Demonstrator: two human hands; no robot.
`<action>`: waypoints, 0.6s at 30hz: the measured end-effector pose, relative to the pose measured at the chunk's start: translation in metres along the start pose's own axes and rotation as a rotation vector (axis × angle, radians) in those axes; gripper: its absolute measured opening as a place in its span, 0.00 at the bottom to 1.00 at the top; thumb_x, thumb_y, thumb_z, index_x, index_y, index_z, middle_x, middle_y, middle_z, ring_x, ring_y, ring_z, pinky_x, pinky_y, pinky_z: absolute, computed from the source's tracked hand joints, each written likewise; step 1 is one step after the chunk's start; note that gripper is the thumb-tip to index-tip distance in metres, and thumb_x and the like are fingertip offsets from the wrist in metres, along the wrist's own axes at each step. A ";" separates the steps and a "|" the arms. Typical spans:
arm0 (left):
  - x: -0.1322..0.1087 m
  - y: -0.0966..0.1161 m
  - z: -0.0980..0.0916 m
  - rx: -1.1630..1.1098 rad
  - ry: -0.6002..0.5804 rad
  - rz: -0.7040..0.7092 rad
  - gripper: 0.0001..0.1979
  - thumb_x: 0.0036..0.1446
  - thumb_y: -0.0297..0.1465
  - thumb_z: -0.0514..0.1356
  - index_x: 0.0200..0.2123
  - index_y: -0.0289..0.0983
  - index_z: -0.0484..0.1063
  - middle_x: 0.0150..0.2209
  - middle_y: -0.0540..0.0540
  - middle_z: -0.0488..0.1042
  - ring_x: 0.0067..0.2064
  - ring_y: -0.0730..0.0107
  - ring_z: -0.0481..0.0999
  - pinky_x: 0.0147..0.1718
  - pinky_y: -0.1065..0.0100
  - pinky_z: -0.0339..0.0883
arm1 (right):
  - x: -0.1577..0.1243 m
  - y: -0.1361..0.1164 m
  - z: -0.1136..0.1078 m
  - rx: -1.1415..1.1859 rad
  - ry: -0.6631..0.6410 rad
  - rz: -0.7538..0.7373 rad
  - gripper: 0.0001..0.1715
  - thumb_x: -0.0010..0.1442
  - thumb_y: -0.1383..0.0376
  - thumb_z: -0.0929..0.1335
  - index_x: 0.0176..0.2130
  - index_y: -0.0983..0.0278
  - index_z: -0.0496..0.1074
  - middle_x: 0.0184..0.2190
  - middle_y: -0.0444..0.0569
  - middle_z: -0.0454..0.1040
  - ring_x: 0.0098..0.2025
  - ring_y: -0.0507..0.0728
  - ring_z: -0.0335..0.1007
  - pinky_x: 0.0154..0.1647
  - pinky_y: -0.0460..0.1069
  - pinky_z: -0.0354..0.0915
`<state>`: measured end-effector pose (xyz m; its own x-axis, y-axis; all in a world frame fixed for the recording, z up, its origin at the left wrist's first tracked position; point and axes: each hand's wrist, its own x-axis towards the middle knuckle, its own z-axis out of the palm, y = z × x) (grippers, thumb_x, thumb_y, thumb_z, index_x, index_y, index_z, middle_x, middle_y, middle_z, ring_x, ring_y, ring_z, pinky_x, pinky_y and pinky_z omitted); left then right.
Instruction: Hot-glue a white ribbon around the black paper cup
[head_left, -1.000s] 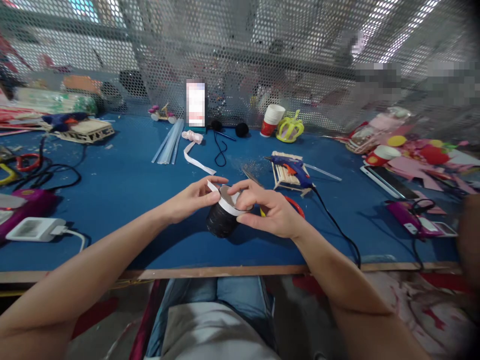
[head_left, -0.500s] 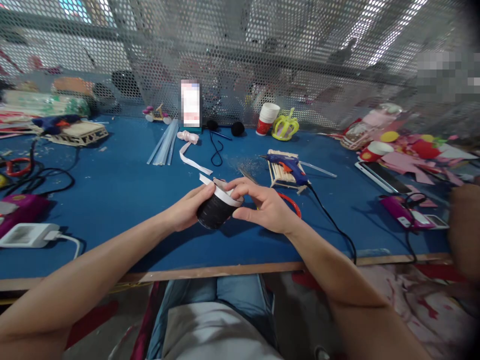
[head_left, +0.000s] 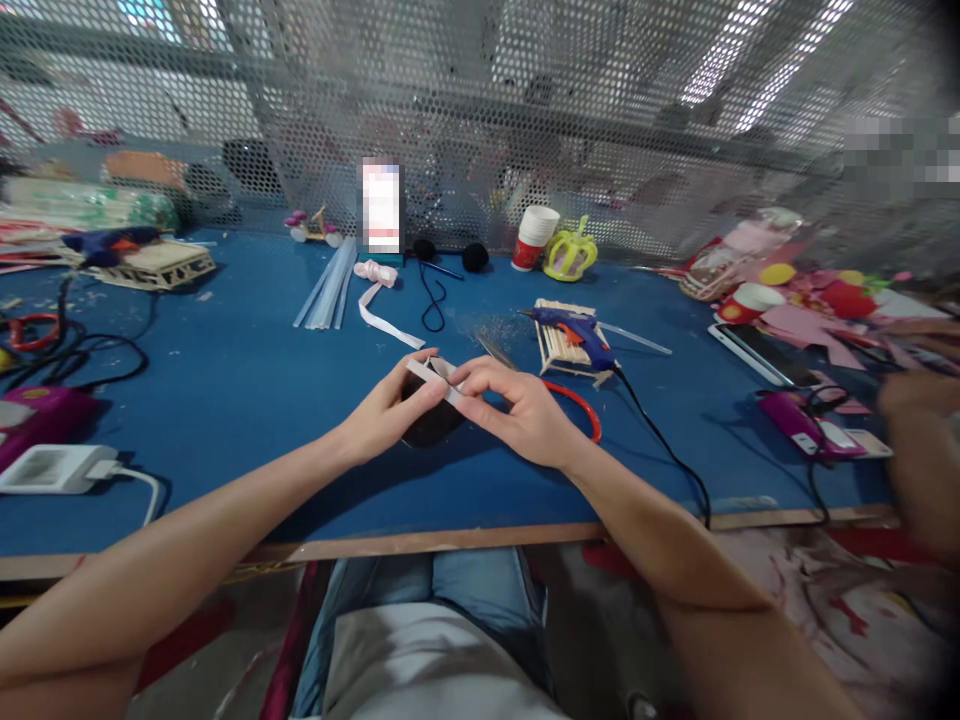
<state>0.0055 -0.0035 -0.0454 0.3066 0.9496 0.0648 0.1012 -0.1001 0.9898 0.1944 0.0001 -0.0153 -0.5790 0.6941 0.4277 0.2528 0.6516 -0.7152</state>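
A black cup-like container (head_left: pixel 429 430) is tilted between my two hands above the table's near side. White ribbon (head_left: pixel 421 371) lies along its rim, with one free end sticking out at the upper left. My left hand (head_left: pixel 394 408) wraps the container from the left, its thumb pressing near the ribbon. From the right, my right hand (head_left: pixel 511 402) pinches the ribbon at the rim with thumb and fingertips. Most of the container's side is hidden by my fingers. Beyond them lies a loose white ribbon strip (head_left: pixel 390 328) trailing from a small bundle (head_left: pixel 375 273).
A blue glue gun (head_left: pixel 574 333) rests on a stick rack (head_left: pixel 551 360) to the right, its black cord running to the front edge. Red-handled scissors (head_left: pixel 577 405) lie beside my right hand. Glue sticks (head_left: pixel 330 290), paper cups (head_left: pixel 535 240) and another person's arm (head_left: pixel 922 450) are around.
My left thumb has moved right along the rim, and my right fingers have closed on the ribbon. The container has turned, showing less of its black side.
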 end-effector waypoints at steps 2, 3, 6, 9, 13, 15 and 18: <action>-0.001 0.001 0.000 0.060 0.016 0.021 0.31 0.54 0.45 0.54 0.57 0.34 0.54 0.51 0.40 0.66 0.53 0.60 0.65 0.52 0.60 0.58 | 0.000 0.001 0.001 -0.017 0.012 -0.004 0.05 0.59 0.66 0.64 0.31 0.64 0.66 0.39 0.50 0.69 0.43 0.52 0.67 0.47 0.50 0.62; -0.001 0.001 0.001 0.081 0.023 0.033 0.31 0.55 0.44 0.54 0.57 0.34 0.53 0.50 0.40 0.66 0.52 0.60 0.65 0.51 0.60 0.58 | 0.000 0.001 0.002 -0.027 0.016 -0.007 0.05 0.58 0.66 0.64 0.31 0.64 0.66 0.39 0.50 0.69 0.43 0.52 0.67 0.46 0.50 0.62; -0.002 0.001 0.001 0.147 0.040 0.057 0.32 0.54 0.44 0.54 0.58 0.35 0.53 0.47 0.41 0.68 0.48 0.62 0.67 0.49 0.59 0.60 | 0.001 0.001 0.003 -0.061 0.023 -0.022 0.03 0.58 0.66 0.64 0.32 0.64 0.66 0.38 0.50 0.69 0.42 0.52 0.67 0.44 0.49 0.63; -0.002 0.001 0.000 0.221 0.064 0.058 0.32 0.54 0.44 0.55 0.58 0.36 0.52 0.43 0.42 0.69 0.43 0.63 0.69 0.46 0.58 0.61 | 0.001 0.003 0.005 -0.083 0.035 -0.044 0.04 0.59 0.67 0.63 0.33 0.64 0.66 0.37 0.50 0.70 0.41 0.52 0.66 0.43 0.49 0.63; -0.003 0.001 -0.001 0.257 0.039 0.123 0.36 0.51 0.43 0.58 0.58 0.36 0.50 0.46 0.41 0.67 0.45 0.61 0.68 0.47 0.58 0.61 | 0.000 0.005 0.005 -0.065 0.056 -0.049 0.04 0.59 0.66 0.63 0.33 0.63 0.66 0.38 0.50 0.69 0.43 0.53 0.66 0.45 0.50 0.63; -0.003 0.001 -0.001 0.268 0.016 0.143 0.41 0.46 0.42 0.62 0.59 0.36 0.48 0.47 0.40 0.67 0.47 0.59 0.68 0.48 0.57 0.60 | 0.000 0.005 0.004 -0.051 0.049 -0.043 0.04 0.59 0.66 0.63 0.34 0.64 0.66 0.39 0.50 0.69 0.44 0.53 0.66 0.47 0.51 0.62; -0.005 0.004 0.001 0.287 0.030 0.141 0.45 0.43 0.42 0.65 0.60 0.37 0.46 0.45 0.41 0.68 0.45 0.57 0.69 0.48 0.55 0.61 | 0.000 0.005 0.003 -0.039 0.044 -0.017 0.04 0.59 0.65 0.63 0.33 0.64 0.66 0.39 0.51 0.69 0.44 0.53 0.66 0.47 0.51 0.62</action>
<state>0.0052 -0.0084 -0.0421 0.3092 0.9284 0.2062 0.3236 -0.3066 0.8951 0.1931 0.0024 -0.0203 -0.5495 0.6948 0.4641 0.2736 0.6745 -0.6857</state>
